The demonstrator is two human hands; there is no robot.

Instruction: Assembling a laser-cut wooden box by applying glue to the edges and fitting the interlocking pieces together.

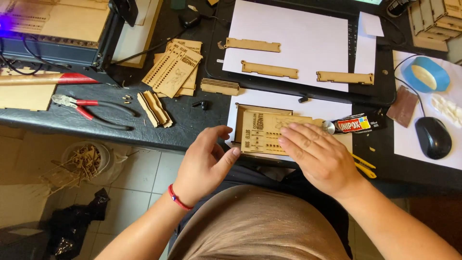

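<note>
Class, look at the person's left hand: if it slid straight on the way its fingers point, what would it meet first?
Probably the near left edge of the flat engraved wooden panel. The left hand points up and right toward it, thumb almost at its edge, though height above the desk is unclear.

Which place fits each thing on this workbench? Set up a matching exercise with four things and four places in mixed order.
Things:
1. pliers
2. glue tube
3. computer mouse
4. engraved wooden panel

Places:
A. under the right hand
B. far right, on white paper
C. left side of the dark tabletop
D. just right of the panel

Pairs: 1-C, 2-D, 3-B, 4-A
</note>
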